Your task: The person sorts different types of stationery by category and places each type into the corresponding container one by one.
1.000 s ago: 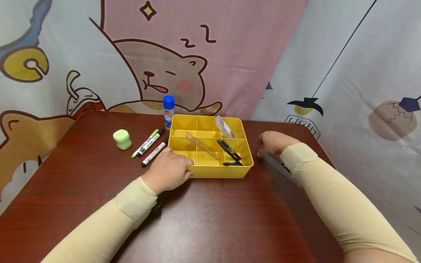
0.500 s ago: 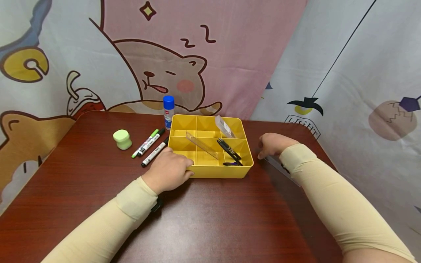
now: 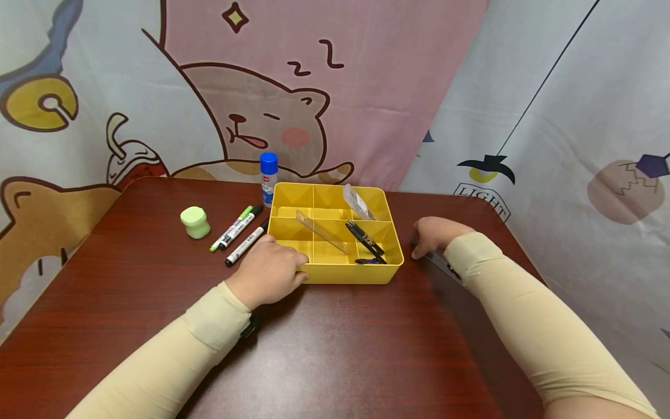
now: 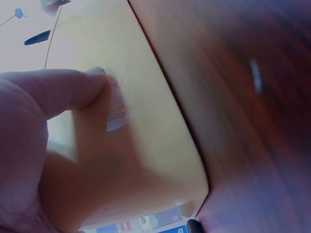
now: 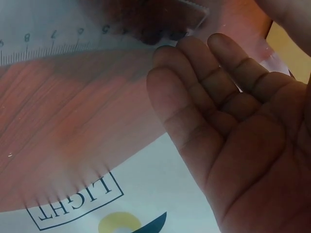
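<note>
From here I see the person's pale-cream-sleeved left arm [image 3: 162,349] and matching right arm [image 3: 544,314] extended forward, well apart. The bare left hand [image 3: 268,270], back uppermost, holds a grip, left thumb [image 4: 73,90] nearly straight. The bare right hand [image 3: 441,234] angles inward, right fingers [image 5: 170,94] slightly bent.

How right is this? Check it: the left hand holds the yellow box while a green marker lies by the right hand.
Not quite: the thing by the right hand is a clear ruler, not a green marker, as the right wrist view shows. The left hand does hold the yellow box.
</note>
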Demonstrator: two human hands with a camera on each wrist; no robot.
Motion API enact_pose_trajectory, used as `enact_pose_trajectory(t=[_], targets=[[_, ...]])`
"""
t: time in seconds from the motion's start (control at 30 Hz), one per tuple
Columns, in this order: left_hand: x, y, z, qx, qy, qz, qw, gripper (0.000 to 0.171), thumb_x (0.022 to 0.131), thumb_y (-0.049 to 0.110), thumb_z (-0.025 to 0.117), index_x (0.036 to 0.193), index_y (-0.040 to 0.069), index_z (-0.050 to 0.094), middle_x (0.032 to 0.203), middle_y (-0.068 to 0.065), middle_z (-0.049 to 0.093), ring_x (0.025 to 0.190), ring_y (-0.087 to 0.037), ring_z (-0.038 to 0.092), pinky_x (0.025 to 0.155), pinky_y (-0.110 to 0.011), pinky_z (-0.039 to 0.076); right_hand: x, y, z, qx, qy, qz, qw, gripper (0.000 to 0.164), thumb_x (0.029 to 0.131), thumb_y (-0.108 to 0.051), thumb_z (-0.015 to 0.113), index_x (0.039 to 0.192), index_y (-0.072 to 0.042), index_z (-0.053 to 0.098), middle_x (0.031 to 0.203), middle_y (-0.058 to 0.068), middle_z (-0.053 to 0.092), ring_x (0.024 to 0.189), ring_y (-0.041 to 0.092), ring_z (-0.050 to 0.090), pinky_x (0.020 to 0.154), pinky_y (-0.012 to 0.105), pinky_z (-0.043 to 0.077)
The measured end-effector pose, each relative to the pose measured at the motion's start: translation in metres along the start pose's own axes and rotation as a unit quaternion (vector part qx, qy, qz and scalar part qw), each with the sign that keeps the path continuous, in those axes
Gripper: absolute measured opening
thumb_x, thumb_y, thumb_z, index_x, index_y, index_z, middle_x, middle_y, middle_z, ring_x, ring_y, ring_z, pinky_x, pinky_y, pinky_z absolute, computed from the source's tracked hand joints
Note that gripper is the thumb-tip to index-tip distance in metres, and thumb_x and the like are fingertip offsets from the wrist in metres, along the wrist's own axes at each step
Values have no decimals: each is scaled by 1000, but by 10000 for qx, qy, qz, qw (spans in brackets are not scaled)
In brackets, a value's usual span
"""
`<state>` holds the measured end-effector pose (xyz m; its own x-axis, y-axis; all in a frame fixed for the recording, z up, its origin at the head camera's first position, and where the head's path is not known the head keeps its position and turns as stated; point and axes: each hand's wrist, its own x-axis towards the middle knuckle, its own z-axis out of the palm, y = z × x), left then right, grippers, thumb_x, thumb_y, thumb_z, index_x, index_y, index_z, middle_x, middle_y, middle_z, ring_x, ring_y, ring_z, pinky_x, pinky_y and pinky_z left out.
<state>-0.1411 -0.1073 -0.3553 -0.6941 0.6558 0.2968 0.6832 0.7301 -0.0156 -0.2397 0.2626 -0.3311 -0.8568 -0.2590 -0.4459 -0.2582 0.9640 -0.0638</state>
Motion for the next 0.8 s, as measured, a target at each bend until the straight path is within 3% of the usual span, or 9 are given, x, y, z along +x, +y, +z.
enact_pose_trajectory(t=[0.8], targets=[[1,0,0,9,-25,3,10000,28,78,38,69,63,28,48,57,13,48,59,-4,51,66,-40,34,2,2,6,109,-27,54,9999,34,67,-18,78,95,-3,65,79,4,62,69,20,53,65,37,49]])
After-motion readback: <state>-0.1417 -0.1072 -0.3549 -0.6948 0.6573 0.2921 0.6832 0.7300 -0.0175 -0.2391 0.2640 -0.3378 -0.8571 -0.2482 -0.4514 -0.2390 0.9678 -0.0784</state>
